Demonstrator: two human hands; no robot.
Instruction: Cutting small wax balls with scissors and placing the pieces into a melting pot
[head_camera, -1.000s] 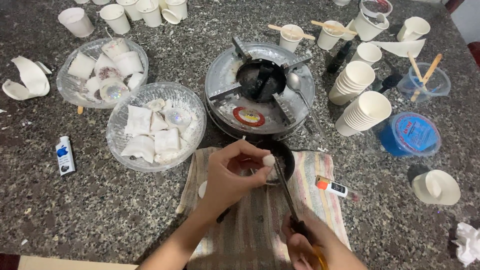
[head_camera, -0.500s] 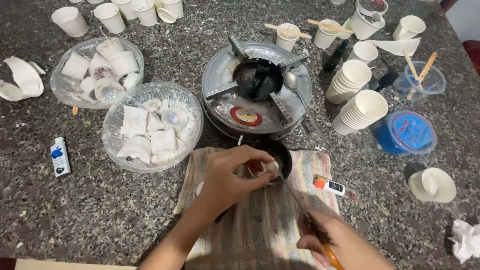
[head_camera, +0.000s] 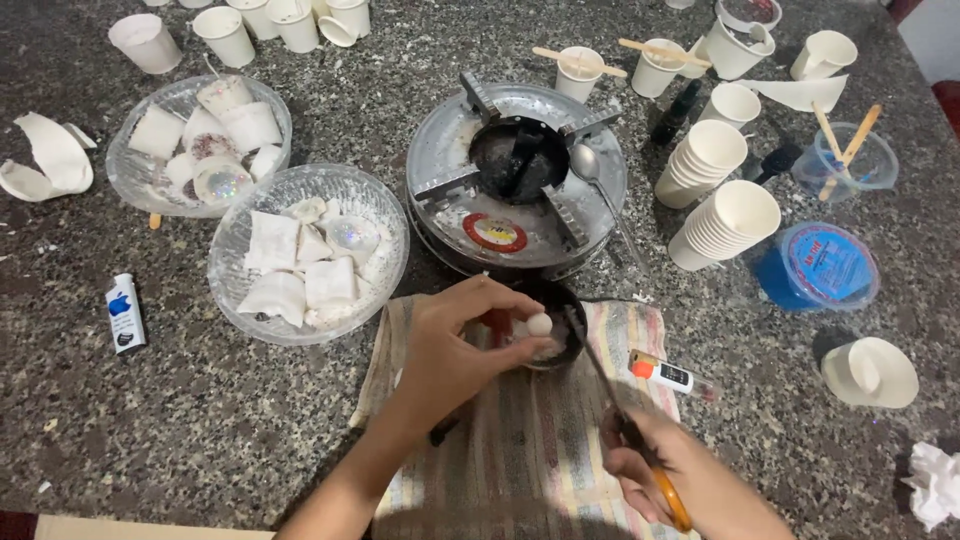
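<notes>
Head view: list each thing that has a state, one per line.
left hand: pinching a small white ball over the small dark bowl
right hand: gripping orange-handled scissors
gas burner: unlit
paper cup stacks: lying tilted
blue-lidded container: closed
glue tube: lying flat

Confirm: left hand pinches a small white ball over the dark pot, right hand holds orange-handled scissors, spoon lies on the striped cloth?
Not quite. The head view shows the spoon lying on the round metal stove, not the striped cloth. The rest holds.
</notes>
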